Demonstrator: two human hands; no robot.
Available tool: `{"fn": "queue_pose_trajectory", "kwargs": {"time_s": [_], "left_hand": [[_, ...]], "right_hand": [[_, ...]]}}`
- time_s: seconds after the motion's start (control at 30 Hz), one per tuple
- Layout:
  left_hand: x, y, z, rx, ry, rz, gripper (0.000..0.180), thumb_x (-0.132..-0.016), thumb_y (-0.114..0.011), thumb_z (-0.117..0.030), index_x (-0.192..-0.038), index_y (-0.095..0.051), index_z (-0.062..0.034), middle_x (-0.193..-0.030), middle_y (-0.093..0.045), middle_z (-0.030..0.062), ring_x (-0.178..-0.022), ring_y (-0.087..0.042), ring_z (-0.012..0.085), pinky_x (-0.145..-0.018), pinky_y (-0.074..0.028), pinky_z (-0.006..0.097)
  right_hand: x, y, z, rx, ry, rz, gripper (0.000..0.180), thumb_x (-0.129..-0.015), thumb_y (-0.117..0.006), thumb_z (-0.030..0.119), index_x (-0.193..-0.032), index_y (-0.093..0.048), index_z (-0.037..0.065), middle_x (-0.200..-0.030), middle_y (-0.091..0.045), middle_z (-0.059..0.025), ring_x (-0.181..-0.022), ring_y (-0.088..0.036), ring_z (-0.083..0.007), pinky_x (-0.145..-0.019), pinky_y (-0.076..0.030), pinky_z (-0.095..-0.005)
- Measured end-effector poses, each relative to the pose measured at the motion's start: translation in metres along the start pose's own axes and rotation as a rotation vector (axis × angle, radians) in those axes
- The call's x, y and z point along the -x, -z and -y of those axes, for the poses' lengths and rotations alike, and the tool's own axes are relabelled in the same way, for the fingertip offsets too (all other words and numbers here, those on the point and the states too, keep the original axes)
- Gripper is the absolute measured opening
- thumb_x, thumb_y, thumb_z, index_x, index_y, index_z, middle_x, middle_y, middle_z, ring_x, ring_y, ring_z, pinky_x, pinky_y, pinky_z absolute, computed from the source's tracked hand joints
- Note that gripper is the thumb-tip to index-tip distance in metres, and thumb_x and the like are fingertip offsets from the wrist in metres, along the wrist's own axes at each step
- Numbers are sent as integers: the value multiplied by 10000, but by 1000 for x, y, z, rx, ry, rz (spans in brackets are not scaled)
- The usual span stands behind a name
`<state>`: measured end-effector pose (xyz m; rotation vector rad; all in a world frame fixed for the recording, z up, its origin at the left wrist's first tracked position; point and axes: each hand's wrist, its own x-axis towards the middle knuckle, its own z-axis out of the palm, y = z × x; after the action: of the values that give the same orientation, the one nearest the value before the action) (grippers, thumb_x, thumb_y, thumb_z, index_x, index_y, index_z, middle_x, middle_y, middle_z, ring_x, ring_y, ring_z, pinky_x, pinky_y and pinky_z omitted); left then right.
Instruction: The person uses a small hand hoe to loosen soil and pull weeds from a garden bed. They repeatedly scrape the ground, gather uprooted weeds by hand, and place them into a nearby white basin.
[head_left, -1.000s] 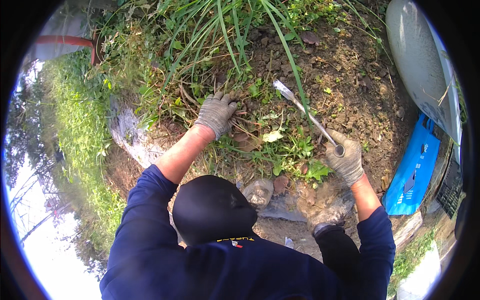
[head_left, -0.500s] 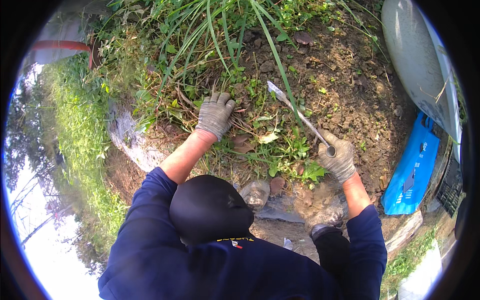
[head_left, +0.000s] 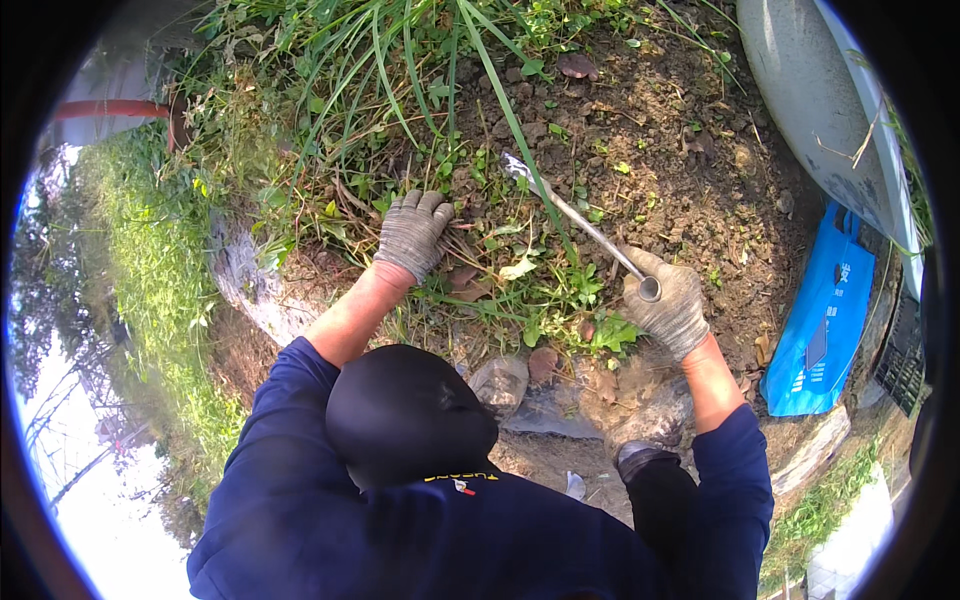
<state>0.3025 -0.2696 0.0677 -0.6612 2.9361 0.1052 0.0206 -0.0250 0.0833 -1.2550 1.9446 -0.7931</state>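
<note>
My left hand [head_left: 413, 232], in a grey knit glove, lies on dry stems and weeds [head_left: 350, 215] with its fingers stretched out and slightly apart. At the right, my gloved right hand [head_left: 666, 300] is closed round the near end of a slim metal digging tool [head_left: 590, 226]. Its hollow round end shows at my fist. The tool slants up and left to a flat, pale blade [head_left: 517, 170] resting at the edge of the loose brown soil [head_left: 650, 150]. One long grass leaf [head_left: 520, 130] crosses over the shaft. Leafy green weeds [head_left: 595, 325] grow between my hands.
A blue printed bag [head_left: 822, 320] lies at the right, below a large pale grey curved container [head_left: 815, 110]. Long grass [head_left: 400, 40] arches in from the top. A pale sheet-like strip [head_left: 245, 275] edges the bed at left. My shoe [head_left: 645, 458] is at the bottom.
The view has shifted a little, so the scene sits slightly to the left. Both hands keep about the same places, and the tool stays in my right hand.
</note>
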Motion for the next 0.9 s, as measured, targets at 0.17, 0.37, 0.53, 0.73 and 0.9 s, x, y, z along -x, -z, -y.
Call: {"fn": "queue_pose_trajectory", "kwargs": {"time_s": [0.17,0.37,0.53,0.73,0.9], "left_hand": [[20,1,2,54,-1,-26,321,-655,-665,-167,-953,-582,-82,-1038,-562,112,-961,-527,331,-808,-438,439],[32,-8,-3,106,79,-80,403,-657,-680,-154,-1037,-560,-92,-1089,-561,115,-988,-523,341,-855,-426,454],[-14,11,-4,34,29,-192,600,-696,-671,-209,-1259,-480,-136,-1266,-494,102,-1136,-471,321,-942,-386,457],[-90,17,11,-119,-49,209,820,-678,-747,-250,-1394,-356,-159,-1433,-364,73,-1341,-315,299,-1092,-273,483],[-85,13,25,-72,-248,76,583,-663,-738,-241,-1201,-548,-123,-1281,-507,74,-1217,-434,309,-1021,-357,460]], "right_hand": [[-8,55,48,73,161,-27,331,-780,-577,112,-1099,-660,85,-734,-673,-134,-596,-654,-240,-554,-521,-335],[-57,-41,32,153,-7,121,399,-778,-576,189,-1173,-626,154,-737,-650,-158,-606,-636,-294,-582,-509,-381],[-55,-37,39,188,-34,173,429,-774,-569,238,-1186,-598,122,-723,-651,-159,-645,-640,-325,-640,-513,-419],[-50,-8,109,393,70,264,415,-773,-563,180,-1174,-568,73,-704,-622,-160,-646,-631,-337,-583,-496,-424],[4,34,82,291,-50,186,397,-775,-567,161,-1152,-594,39,-848,-657,-209,-734,-658,-339,-663,-527,-395]]}}
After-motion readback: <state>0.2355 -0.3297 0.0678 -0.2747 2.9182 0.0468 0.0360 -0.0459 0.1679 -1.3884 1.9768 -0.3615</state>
